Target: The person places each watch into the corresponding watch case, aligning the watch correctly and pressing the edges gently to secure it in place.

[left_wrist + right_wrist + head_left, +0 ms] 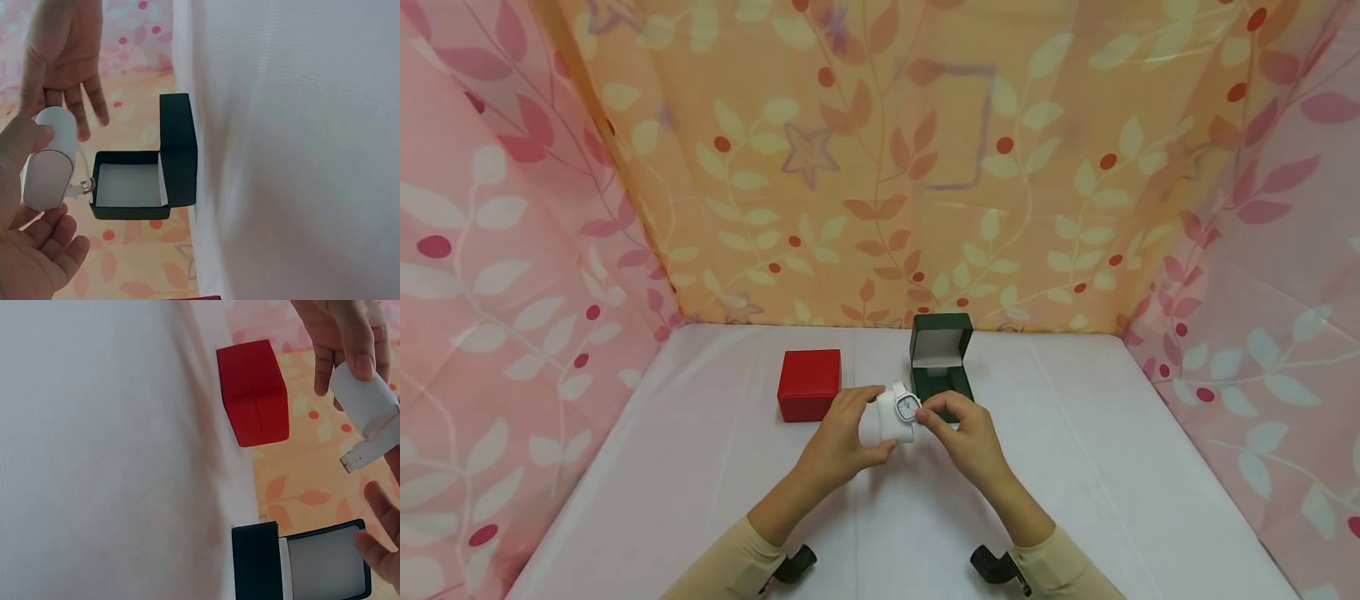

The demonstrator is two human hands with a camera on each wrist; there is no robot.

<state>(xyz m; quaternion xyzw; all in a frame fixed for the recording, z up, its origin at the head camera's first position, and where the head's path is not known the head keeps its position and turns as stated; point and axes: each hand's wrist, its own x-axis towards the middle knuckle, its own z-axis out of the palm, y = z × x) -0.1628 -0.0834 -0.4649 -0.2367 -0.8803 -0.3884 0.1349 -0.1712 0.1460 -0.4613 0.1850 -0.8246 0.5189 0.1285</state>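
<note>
Over the white table, my left hand holds a white watch cushion at its ends, between thumb and fingers. A wristwatch with a white strap and a silver, light-dialed case lies against the cushion's right side. My right hand pinches the watch's edge with thumb and index finger. One strap end sticks out loose from the cushion in the right wrist view. In the left wrist view, a metal buckle hangs beside the cushion. Behind the hands stands a dark green watch box, its lid raised.
A closed red box sits left of the green box. The white tabletop reaches back to an orange leaf-patterned curtain, with pink curtains at the sides. Black camera mounts are worn at both wrists.
</note>
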